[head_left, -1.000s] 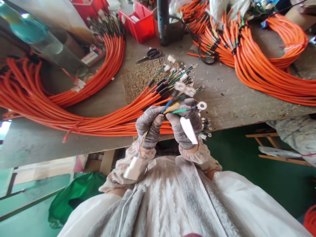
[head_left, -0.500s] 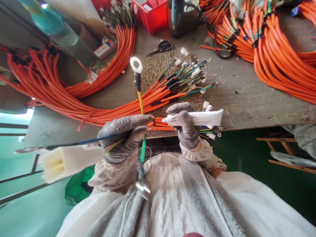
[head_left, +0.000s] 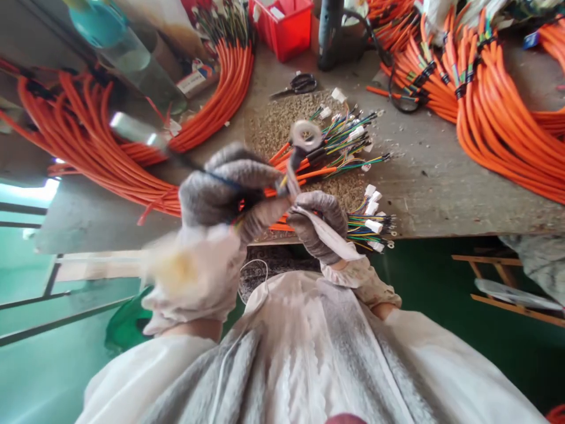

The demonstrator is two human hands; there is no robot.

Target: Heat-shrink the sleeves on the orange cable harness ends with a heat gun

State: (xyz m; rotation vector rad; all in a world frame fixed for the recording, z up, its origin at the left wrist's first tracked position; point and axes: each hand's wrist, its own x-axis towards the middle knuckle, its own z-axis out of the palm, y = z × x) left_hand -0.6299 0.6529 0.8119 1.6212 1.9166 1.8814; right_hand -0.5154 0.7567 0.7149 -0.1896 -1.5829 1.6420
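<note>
Both my hands wear grey knit gloves and meet just above the near edge of the workbench (head_left: 441, 176). My left hand (head_left: 225, 191) is closed on thin coloured wires; one of them ends in a silver ring terminal (head_left: 305, 135) that stands up, blurred, over the bench. A blurred white connector (head_left: 176, 274) hangs below that hand. My right hand (head_left: 320, 221) grips a white tube (head_left: 333, 238), whose free end points down to the right.
Orange cable bundles (head_left: 110, 159) curve across the left of the bench, and more orange cables (head_left: 494, 106) lie at the right. Loose wire ends with white plugs (head_left: 366, 218) lie by the front edge. Scissors (head_left: 298, 84) and a red bin (head_left: 286, 26) sit further back.
My left hand rose and moved right, close to my right hand. The ring terminal swung right. The white tube turned from level, pointing right, to slanting down. The connector swung under my left hand.
</note>
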